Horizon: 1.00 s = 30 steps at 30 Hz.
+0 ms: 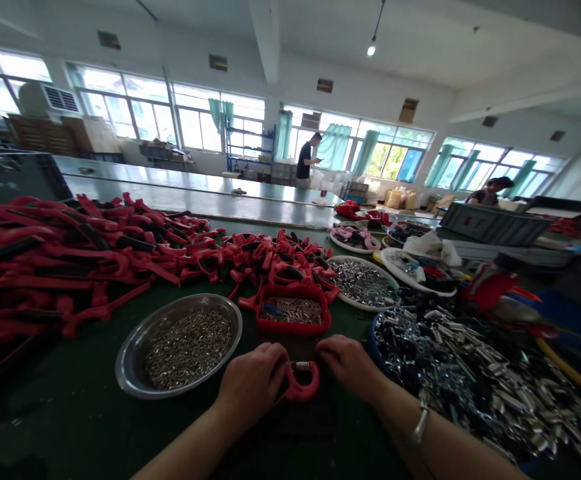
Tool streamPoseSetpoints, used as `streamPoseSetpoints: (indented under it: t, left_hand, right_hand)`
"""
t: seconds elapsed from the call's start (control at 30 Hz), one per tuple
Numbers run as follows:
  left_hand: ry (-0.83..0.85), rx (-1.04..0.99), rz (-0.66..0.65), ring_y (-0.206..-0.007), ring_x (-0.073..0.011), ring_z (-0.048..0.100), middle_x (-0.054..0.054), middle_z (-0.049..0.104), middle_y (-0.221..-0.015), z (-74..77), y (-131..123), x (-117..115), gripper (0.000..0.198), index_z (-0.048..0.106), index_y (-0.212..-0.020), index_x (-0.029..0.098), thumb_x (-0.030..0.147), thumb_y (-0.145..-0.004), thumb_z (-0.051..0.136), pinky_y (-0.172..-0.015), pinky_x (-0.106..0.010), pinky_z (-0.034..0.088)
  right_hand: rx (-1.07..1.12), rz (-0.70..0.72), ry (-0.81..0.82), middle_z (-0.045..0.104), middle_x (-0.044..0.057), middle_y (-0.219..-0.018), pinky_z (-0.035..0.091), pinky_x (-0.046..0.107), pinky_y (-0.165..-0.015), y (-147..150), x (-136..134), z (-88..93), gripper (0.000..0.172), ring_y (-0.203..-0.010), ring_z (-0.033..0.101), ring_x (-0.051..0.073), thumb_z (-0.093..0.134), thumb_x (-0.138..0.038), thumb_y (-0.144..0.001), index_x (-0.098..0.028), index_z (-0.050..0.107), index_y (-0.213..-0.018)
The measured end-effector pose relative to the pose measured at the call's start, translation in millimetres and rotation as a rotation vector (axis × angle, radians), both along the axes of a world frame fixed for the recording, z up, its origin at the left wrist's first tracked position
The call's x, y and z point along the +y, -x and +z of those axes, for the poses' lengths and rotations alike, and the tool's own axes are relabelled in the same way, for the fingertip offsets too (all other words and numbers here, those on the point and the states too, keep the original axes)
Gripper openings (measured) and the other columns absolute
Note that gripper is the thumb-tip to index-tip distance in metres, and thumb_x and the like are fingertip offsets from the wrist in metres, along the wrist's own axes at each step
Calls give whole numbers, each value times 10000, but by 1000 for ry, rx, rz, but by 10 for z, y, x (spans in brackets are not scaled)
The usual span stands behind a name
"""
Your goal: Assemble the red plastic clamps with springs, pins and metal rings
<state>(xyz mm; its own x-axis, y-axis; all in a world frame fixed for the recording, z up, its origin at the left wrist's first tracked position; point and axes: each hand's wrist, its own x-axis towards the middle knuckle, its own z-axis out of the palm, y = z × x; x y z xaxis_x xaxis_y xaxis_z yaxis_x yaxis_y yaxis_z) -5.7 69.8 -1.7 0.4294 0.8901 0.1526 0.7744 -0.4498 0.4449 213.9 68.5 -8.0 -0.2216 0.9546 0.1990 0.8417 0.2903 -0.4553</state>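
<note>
The left hand (250,385) grasps a red-coated hook (303,392), fingers curled round it, while the right hand (349,365) lies just beside its coil spring (301,365); whether those fingers touch, I cannot tell. The hook sits on a dark mat (297,421) near the front edge of the green bench (70,427) — a steel tray (129,360) of small pins and a red basket (293,329) stand within easy reach.

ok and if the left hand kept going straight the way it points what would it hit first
Probably the red plastic tray of small metal parts, just ahead of the left hand, which angles forward and inward, though depth is hard to judge from this view.
</note>
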Motion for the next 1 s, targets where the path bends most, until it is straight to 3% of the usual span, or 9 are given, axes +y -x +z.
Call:
streamPoseSetpoints:
  t: [0.3, 0.53, 0.83, 1.0]
  left_hand:
    - [15, -4, 6, -814, -151, 604, 22, 634, -914, -7, -17, -12, 156, 565, -887, 263, 289, -856, 415, -660, -248, 361]
    - [36, -1, 10, -831, -147, 597, 10, 630, -931, 20, -19, -34, 168, 566, -904, 257, 284, -860, 406, -682, -243, 367]
    - [21, -7, 14, -831, -148, 601, 13, 639, -922, 25, -14, -40, 167, 574, -908, 257, 281, -861, 416, -672, -246, 368]
    - [2, -15, 19, -808, -151, 604, 19, 641, -918, -7, -20, -34, 155, 575, -909, 265, 284, -854, 432, -649, -249, 361]
  right_hand:
    - [-230, -111, -8, 624, 55, -927, 417, 240, -700, 36, 84, -28, 206, -799, 595, 166, 474, -270, -860, -223, 667, -915]
    - [-241, -134, -25, 625, 56, -903, 412, 248, -696, 148, 104, -24, 206, -796, 600, 167, 466, -277, -871, -211, 661, -884]
    - [-69, -56, -66, 629, 40, -877, 424, 222, -739, 197, 27, 37, 141, -811, 584, 140, 478, -147, -848, -178, 615, -853]
    - [217, 22, -12, 640, 19, -780, 442, 245, -697, 182, -167, 79, 105, -746, 589, 150, 544, -190, -813, -185, 647, -792]
